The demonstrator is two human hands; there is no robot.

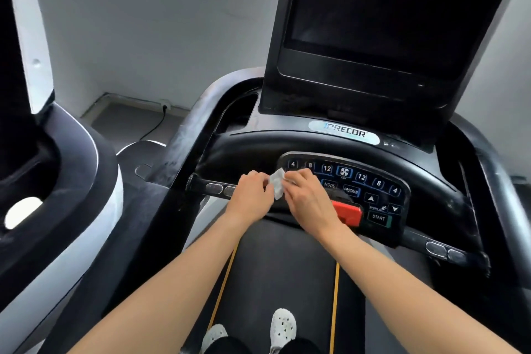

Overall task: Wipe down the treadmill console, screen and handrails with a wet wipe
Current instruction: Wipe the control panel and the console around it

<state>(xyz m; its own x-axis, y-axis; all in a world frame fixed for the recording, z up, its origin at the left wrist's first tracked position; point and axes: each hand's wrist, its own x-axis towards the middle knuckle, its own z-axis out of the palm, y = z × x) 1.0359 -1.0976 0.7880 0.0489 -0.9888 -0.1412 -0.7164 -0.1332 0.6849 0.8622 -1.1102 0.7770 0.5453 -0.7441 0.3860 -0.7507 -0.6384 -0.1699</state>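
Two hands are shown in the head view, brought close together just in front of the keypad (373, 181). The wipe (277, 182) is held between them. One edge is pinched by the left hand (253, 195) and the other by the right hand (307, 198), with the fingers of both curled onto it. The wipe is seen as a small, white, crumpled piece, apparently raised off the keypad, so nothing seems to be wiped at this moment. It is judged that it is being opened or refolded for use.

The keypad lies just beyond the right hand, and a red stop button (349, 213) is partly covered by that wrist. The dark screen (388, 8) is set well above both hands. One handrail (184, 135), dull and smeared, runs out to the left of the left hand. The other rail (494, 181) is well out to the right of the right hand.

The wipe is judged to be very light, limp and damp. It can be expected to cling to itself and to the fingers, and it may tear if pulled hard. It is best taken by opposite edges to be spread, then laid flat under straight fingers so that pressure is shared. Around the rails it would be better wrapped and gripped.
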